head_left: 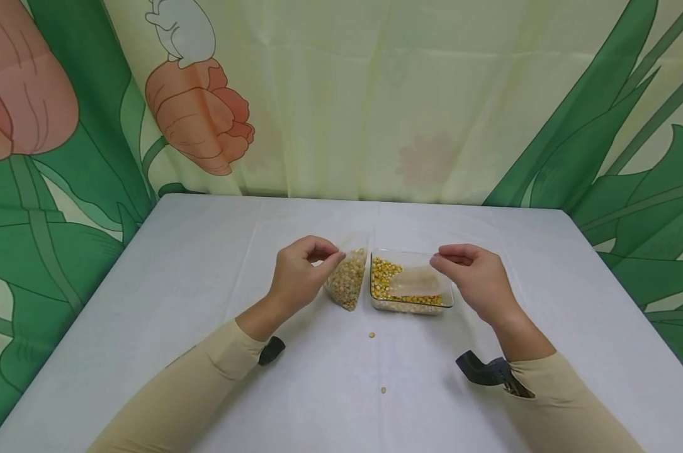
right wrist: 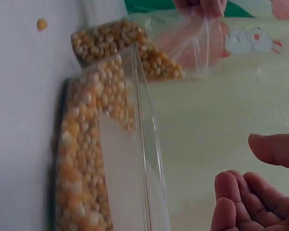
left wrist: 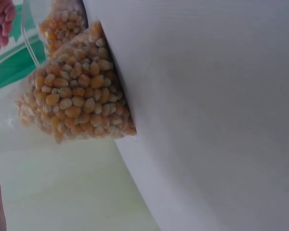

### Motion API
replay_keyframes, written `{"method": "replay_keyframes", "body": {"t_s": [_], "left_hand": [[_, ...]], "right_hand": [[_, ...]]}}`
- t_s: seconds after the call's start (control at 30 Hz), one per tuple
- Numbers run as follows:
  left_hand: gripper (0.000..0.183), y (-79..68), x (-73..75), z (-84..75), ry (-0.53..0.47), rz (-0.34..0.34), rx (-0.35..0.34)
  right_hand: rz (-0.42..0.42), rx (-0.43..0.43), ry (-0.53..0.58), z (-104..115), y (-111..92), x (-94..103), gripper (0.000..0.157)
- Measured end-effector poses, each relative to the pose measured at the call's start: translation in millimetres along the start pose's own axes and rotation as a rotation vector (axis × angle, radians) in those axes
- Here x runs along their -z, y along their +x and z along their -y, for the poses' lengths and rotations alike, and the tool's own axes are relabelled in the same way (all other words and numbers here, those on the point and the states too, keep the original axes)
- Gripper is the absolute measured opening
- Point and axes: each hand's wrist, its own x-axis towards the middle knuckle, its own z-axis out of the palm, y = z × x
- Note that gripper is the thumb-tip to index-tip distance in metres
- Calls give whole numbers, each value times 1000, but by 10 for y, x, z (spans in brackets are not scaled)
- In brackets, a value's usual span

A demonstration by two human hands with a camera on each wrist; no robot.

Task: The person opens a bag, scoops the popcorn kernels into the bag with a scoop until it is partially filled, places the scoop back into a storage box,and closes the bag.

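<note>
My left hand (head_left: 303, 269) pinches the top of a clear plastic bag (head_left: 347, 281), which stands on the table with corn kernels in its lower part. Just right of the bag is a clear rectangular container (head_left: 406, 307), also holding corn kernels (right wrist: 79, 159). A pale, flat-looking piece (head_left: 415, 282) lies on those kernels; its kind is unclear. My right hand (head_left: 477, 280) hovers by the container's right side. In the right wrist view its thumb stands apart from loosely curled fingers (right wrist: 226, 187), with nothing between them.
Two loose kernels, one nearer the container (head_left: 372, 335) and one closer to me (head_left: 383, 390), lie on the white-covered table (head_left: 205, 251). A printed curtain (head_left: 341, 113) hangs behind the far edge. Dark straps (head_left: 483, 370) are at both wrists.
</note>
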Motion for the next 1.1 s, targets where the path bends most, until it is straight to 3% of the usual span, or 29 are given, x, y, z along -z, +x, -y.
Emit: {"method": "replay_keyframes", "body": {"t_s": [0.33, 0.5, 0.67, 0.93, 1.1], "left_hand": [[13, -149, 67, -16, -11, -1, 5], [14, -219, 96, -30, -13, -11, -18], [15, -251, 101, -59, -19, -14, -35], [16, -266, 83, -92, -49, -20, -67], [15, -261, 73, -93, -48, -18, -79]], "right_hand": [[115, 90, 89, 303, -37, -672, 42], [86, 111, 99, 365, -54, -887, 48], [22, 152, 89, 405, -65, -973, 44], [-50, 254, 37, 453, -83, -1008, 17], [-83, 294, 4, 440, -77, -1003, 10]]}}
